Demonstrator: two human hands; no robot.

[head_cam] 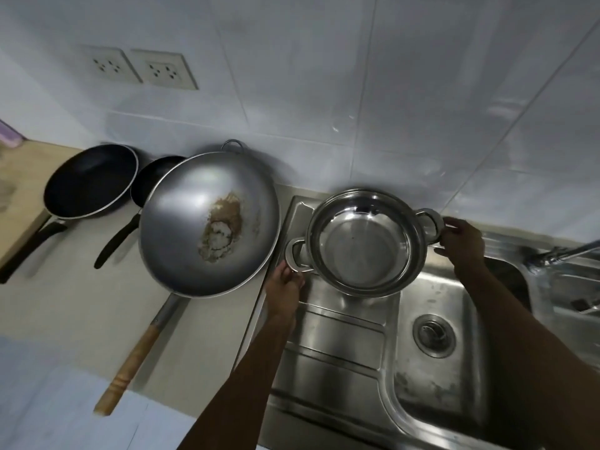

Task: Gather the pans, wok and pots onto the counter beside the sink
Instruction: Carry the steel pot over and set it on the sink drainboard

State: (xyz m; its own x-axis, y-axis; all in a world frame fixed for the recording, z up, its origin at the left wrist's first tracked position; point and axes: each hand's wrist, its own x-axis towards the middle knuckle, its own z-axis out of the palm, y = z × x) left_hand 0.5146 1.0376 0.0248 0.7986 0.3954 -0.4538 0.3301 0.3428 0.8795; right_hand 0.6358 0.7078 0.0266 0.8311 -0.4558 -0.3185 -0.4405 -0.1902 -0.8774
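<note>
Surface (81, 306) left: pans, wok (209, 222) parked. Both hands (285, 280) grasp pot (365, 241) handles, frame centre; wet drainboard, pot may slide.

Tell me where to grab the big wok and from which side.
Take the wok by its long wooden handle, coming from the near side: the handle juts off the counter edge toward the person, free of the pans. The small loop handle sits at the wall, behind the bowl, so it probably suits only a steadying second hand.
</note>
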